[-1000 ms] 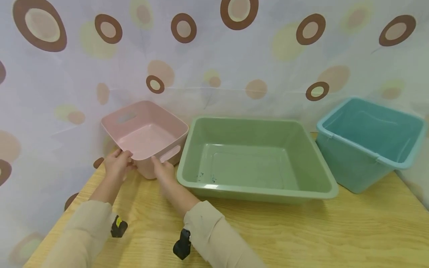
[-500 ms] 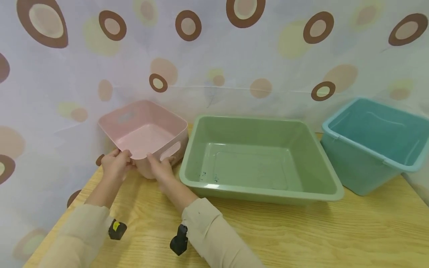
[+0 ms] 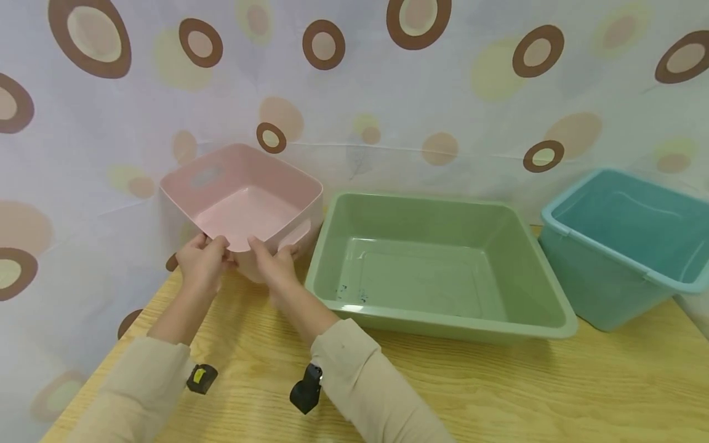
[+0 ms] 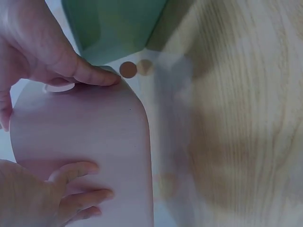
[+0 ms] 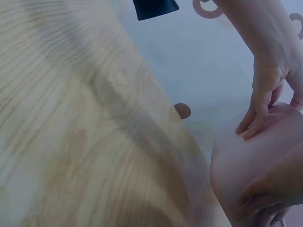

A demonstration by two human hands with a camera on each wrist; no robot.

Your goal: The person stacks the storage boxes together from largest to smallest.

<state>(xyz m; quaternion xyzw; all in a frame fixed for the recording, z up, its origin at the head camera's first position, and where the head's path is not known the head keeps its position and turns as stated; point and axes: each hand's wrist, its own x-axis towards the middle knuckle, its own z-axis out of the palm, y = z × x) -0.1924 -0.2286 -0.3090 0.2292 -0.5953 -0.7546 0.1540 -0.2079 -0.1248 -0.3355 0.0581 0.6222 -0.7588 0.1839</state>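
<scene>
A pink plastic bin (image 3: 252,212) with cut-out handle slots in its sides is held by both hands at its near corner. My left hand (image 3: 202,261) grips the rim left of that corner. In the left wrist view, the left hand's fingers (image 4: 83,196) lie spread against the outer wall. My right hand (image 3: 277,267) has its thumb over the rim, just right of the corner, with its fingers outside near a handle slot (image 3: 295,235). Inside the bin only bare pink floor shows; its underside is hidden in the head view.
A wide green tub (image 3: 421,283) stands close to the pink bin's right. Farther right is a deep teal bin (image 3: 600,271). All are over a wooden table (image 3: 498,394), backed by a circle-patterned curtain (image 3: 376,80). Black wrist cameras protrude below the beige sleeves.
The pink bin has risen and shifted slightly back, with both hands moving along with it. The whole scene slides a little rightward as the head view turns.
</scene>
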